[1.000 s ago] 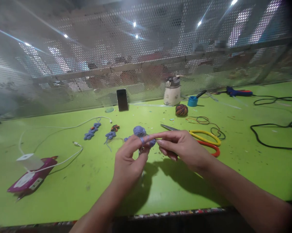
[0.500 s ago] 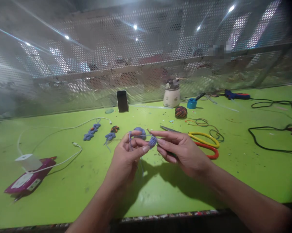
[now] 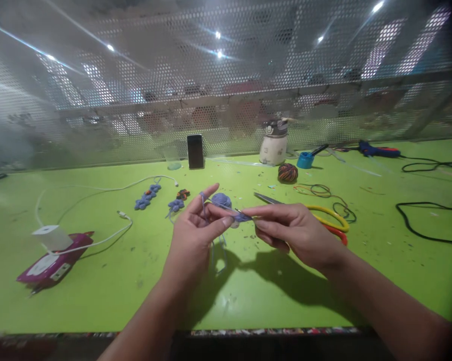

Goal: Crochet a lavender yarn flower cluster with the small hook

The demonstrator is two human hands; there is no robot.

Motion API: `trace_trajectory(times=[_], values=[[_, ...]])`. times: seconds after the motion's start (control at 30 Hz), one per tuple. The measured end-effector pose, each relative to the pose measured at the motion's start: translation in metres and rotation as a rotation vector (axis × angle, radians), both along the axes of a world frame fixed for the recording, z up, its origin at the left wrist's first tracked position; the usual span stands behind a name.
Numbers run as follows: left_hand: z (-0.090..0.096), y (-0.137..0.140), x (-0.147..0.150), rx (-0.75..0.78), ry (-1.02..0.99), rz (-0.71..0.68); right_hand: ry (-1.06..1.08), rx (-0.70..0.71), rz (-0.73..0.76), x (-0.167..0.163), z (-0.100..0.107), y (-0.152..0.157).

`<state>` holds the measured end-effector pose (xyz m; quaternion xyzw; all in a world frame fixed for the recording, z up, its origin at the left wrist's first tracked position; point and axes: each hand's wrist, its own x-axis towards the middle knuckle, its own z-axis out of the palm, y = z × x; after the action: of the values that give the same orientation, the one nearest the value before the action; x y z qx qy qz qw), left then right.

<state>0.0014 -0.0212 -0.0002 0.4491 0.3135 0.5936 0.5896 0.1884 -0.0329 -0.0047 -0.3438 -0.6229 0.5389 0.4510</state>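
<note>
Between finger and thumb, my left hand (image 3: 193, 233) pinches a small piece of purple-blue crochet (image 3: 241, 217). Purple-blue yarn (image 3: 202, 200) is looped round a left finger, and loose strands hang below that hand. My right hand (image 3: 299, 231) is closed on a thin crochet hook (image 3: 250, 217), whose tip meets the crochet; most of its handle is hidden by the fingers. Just behind the hands sits a purple-blue yarn ball (image 3: 221, 200). Crocheted flowers (image 3: 147, 197) lie to the left, near a smaller blue flower (image 3: 176, 205) and a black-orange one (image 3: 182, 194).
Scissors with yellow and red handles (image 3: 333, 216) lie partly behind my right hand. Further back stand a phone (image 3: 194, 152), a bottle (image 3: 274, 145), a multicoloured yarn ball (image 3: 288, 173) and a blue container (image 3: 305, 160). A purple power strip (image 3: 62, 263) with cables is at left; black cord (image 3: 417, 225) at right.
The crochet piece has tilted flatter, and my right hand has moved slightly right and away from my left fingers. A left finger is raised more. The whole view has shifted slightly.
</note>
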Motion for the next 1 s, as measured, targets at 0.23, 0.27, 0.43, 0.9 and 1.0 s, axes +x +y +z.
trace_trajectory(times=[0.23, 0.27, 0.43, 0.9, 1.0], values=[[0.000, -0.002, -0.001, 0.075, 0.075, 0.037, -0.352, 0.336, -0.072, 0.010, 0.011, -0.001], [0.001, -0.003, -0.001, 0.086, 0.092, 0.045, -0.400, 0.394, -0.083, 0.011, 0.012, -0.002], [0.003, -0.007, 0.002, 0.189, 0.229, 0.116, -0.576, 0.571, -0.098, 0.011, 0.016, -0.003], [-0.011, -0.015, 0.013, 0.552, 0.617, 0.453, -0.968, 0.770, -0.264, 0.003, 0.010, -0.012], [-0.018, -0.013, 0.012, 0.659, 0.767, 0.499, -1.095, 0.812, -0.304, 0.001, 0.008, -0.014]])
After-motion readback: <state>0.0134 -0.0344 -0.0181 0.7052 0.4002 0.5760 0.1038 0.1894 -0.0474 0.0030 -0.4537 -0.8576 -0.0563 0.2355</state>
